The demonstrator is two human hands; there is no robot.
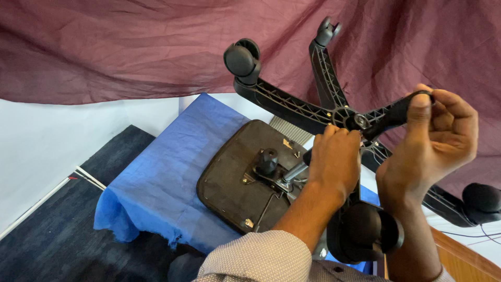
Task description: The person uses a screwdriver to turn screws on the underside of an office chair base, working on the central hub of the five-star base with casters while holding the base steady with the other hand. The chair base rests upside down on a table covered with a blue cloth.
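An office chair lies upside down, its dark seat pan (235, 172) resting on a blue cloth. The black five-arm wheel base (292, 107) points up toward me, with casters (241, 60) on its arm ends. My left hand (334, 162) is wrapped around the gas-lift column just under the base hub. My right hand (436, 136) grips the outer end of one base arm (396, 112). A black knob (268, 159) and a metal mechanism (282, 183) sit on the seat's underside.
A maroon cloth (130, 47) hangs across the back. The blue cloth (167, 167) covers a low surface above dark blue carpet (52, 230). A near caster (365, 232) sits by my forearms. A wooden edge (464, 258) and a thin cable (480, 235) lie at the lower right.
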